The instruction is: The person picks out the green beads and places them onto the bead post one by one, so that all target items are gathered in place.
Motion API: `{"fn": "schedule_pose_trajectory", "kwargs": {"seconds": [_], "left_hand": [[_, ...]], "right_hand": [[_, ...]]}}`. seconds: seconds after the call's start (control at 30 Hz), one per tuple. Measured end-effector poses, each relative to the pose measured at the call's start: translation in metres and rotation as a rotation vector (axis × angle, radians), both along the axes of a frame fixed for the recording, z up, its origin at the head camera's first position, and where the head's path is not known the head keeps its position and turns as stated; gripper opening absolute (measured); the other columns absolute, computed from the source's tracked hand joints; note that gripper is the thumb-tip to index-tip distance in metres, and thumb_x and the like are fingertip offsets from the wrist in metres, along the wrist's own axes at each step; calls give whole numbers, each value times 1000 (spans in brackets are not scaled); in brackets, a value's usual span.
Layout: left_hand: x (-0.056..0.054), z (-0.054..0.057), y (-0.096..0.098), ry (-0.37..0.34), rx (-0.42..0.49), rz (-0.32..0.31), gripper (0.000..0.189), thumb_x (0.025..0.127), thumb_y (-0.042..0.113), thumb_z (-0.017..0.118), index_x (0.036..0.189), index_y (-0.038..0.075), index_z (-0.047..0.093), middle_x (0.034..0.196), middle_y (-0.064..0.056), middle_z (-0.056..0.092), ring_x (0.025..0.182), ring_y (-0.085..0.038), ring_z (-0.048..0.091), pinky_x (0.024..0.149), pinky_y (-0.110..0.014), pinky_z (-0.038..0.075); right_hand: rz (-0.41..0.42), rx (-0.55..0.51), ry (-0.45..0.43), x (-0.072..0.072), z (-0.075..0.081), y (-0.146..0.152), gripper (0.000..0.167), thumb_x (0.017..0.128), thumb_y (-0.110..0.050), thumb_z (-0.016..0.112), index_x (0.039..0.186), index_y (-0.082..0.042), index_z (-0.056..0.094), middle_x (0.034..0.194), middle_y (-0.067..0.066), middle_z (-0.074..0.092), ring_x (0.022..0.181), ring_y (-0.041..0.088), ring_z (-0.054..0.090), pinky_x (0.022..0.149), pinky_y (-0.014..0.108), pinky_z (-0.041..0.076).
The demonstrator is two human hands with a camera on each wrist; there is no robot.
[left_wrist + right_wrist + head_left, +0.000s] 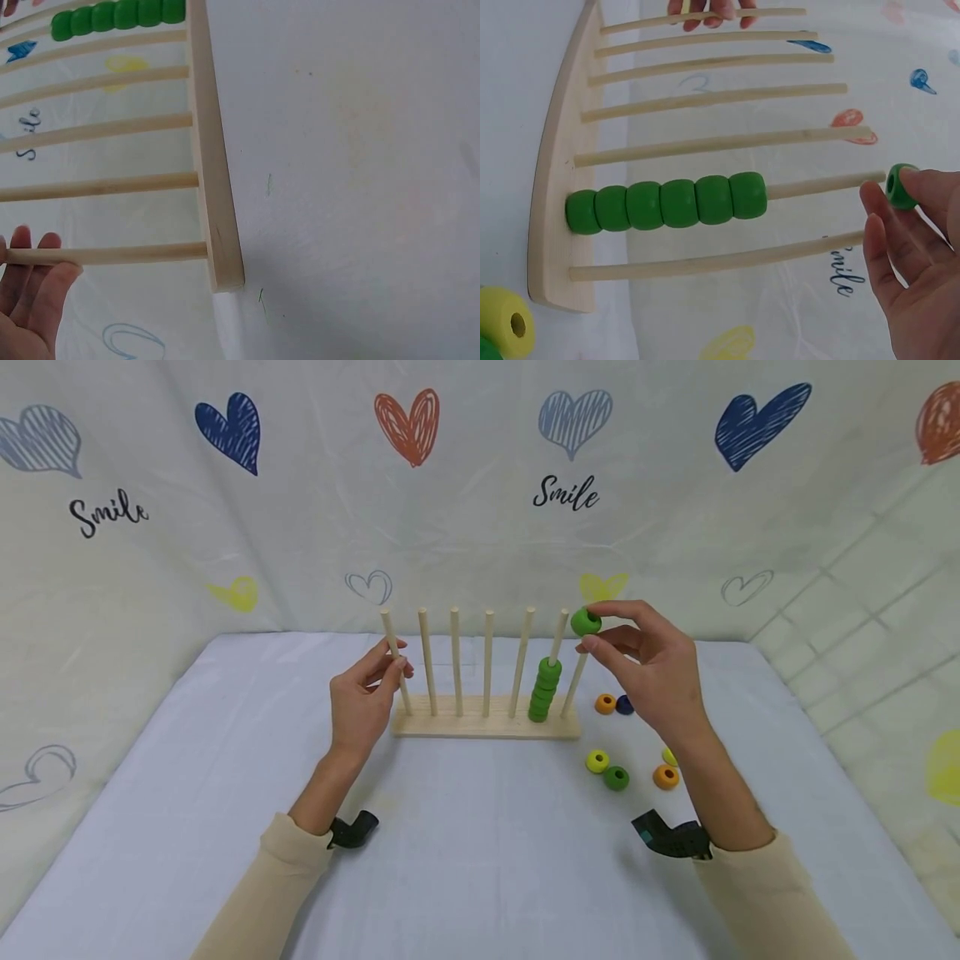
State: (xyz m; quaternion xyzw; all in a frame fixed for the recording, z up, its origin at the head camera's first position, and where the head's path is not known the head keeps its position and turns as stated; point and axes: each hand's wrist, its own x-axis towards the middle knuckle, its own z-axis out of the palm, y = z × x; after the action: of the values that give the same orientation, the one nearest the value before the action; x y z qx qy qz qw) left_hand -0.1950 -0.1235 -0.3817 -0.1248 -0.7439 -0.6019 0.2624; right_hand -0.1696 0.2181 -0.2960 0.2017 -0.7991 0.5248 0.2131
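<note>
A wooden stand has a flat base (457, 727) with several upright pegs. My left hand (360, 706) pinches the leftmost peg (142, 254) between thumb and fingers. Several green beads (679, 203) are stacked on the second peg from the right, and the upper part of that peg is bare. My right hand (660, 677) pinches another green bead (586, 622) by that peg's top. In the right wrist view, this bead (902, 187) is just beyond the peg's tip, its hole facing it. The rightmost peg (712, 259) carries no bead.
Loose beads lie right of the stand: an orange bead (605, 703) beside a dark blue bead (625, 705), and nearer, a yellow bead (597, 761), a green bead (617, 778) and an orange bead (666, 777). My right forearm partly covers another yellow bead (670, 757). A patterned curtain (480, 527) hangs behind.
</note>
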Motion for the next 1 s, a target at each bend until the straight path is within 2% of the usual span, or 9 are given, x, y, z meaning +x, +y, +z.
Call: {"fn": "schedule_pose_trajectory", "kwargs": {"seconds": [0.27, 0.57, 0.8, 1.0], "left_hand": [[1, 2, 0, -5, -1, -6, 24, 99, 13, 71, 123, 10, 76, 90, -21, 77, 84, -14, 75, 79, -16, 61], [1, 2, 0, -5, -12, 5, 26, 99, 12, 71, 124, 5, 75, 90, -21, 77, 84, -9, 74, 79, -14, 60], [0, 2, 0, -10, -2, 2, 26, 99, 12, 72, 124, 4, 75, 90, -22, 77, 84, -11, 75, 80, -15, 61], [0, 2, 0, -18, -2, 10, 25, 99, 13, 72, 123, 8, 76, 90, -22, 77, 84, -14, 75, 77, -15, 60]], "right_hand": [[6, -20, -6, -4, 1, -3, 36, 97, -3, 72, 132, -7, 67, 119, -11, 70, 91, 2, 75, 94, 15, 56], [27, -64, 3, -7, 2, -7, 36, 96, -1, 72, 132, -5, 67, 117, -10, 70, 90, 4, 75, 94, 16, 57], [46, -102, 21, -10, 4, -9, 35, 95, 1, 72, 130, -2, 67, 116, -6, 69, 88, 8, 74, 93, 17, 57], [22, -91, 10, -12, 4, -12, 35, 96, -2, 72, 131, -5, 67, 116, -10, 68, 87, 8, 74, 93, 17, 57]]}}
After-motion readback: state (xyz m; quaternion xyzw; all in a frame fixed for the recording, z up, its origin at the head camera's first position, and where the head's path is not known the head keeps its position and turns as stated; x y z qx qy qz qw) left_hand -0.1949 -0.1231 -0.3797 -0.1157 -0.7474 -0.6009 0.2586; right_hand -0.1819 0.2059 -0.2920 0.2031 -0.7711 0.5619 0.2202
